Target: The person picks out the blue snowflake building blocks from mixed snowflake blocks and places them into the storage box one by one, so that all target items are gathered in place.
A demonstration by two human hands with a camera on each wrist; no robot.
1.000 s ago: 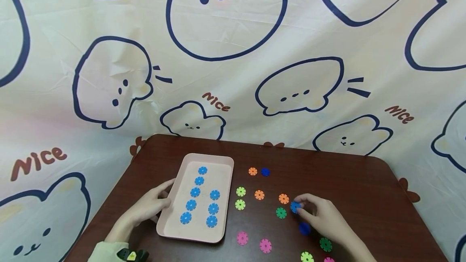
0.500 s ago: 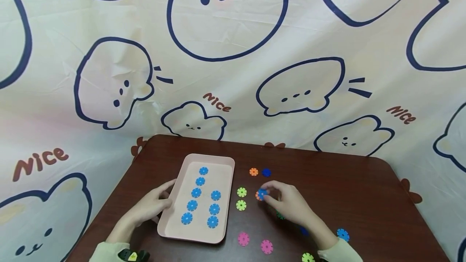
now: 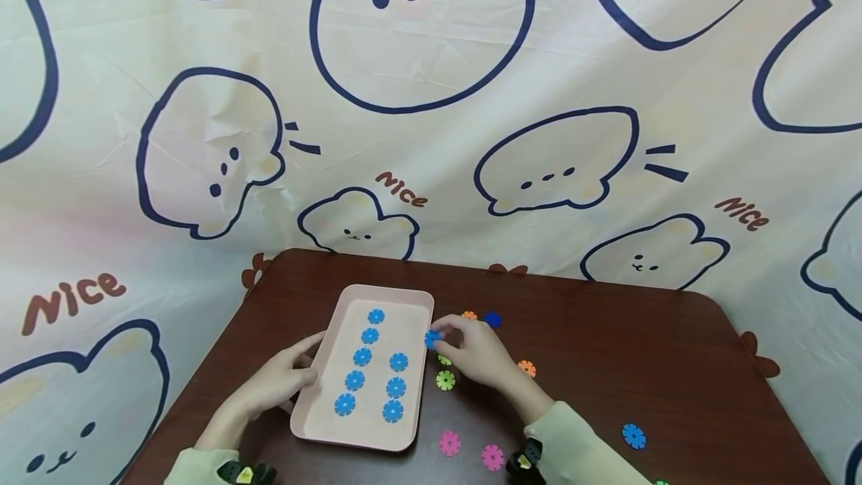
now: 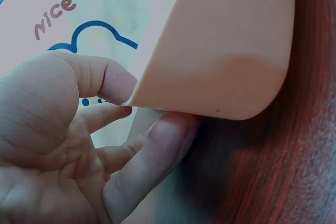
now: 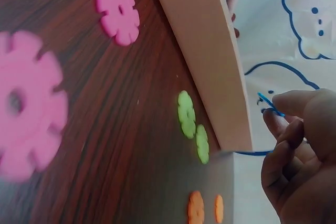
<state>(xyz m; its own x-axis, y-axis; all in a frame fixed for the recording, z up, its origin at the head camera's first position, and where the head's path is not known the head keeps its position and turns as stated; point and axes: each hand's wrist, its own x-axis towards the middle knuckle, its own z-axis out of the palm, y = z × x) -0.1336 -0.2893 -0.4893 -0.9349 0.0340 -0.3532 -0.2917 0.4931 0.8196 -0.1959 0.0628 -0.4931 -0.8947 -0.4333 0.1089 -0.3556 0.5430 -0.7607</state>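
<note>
My right hand [image 3: 477, 351] pinches a blue interlocking disc [image 3: 432, 339] between thumb and fingertips. It is at the right rim of the pale pink tray [image 3: 420, 403]; in the right wrist view the disc [image 5: 271, 104] shows edge-on, above rim height. My left hand [image 3: 279, 376] grips the tray's left side, and in the left wrist view its thumb [image 4: 170, 135] lies along the tray's bottom edge with a finger at the rim. Inside the tray several blue notched discs [image 3: 362, 357] lie flat in two columns, the left column longer.
Right of the tray lie light green discs [image 3: 445, 380], pink discs [image 3: 450, 443], an orange disc [image 3: 527, 369] and a dark blue disc [image 3: 493, 319]. Another blue disc [image 3: 634, 436] is farther right. My right forearm [image 3: 572, 436] covers part of the brown table [image 3: 707, 373].
My right hand has carried the blue disc leftward across the table, from the right-hand discs to the tray's right rim. The left hand and the tray have stayed in place.
</note>
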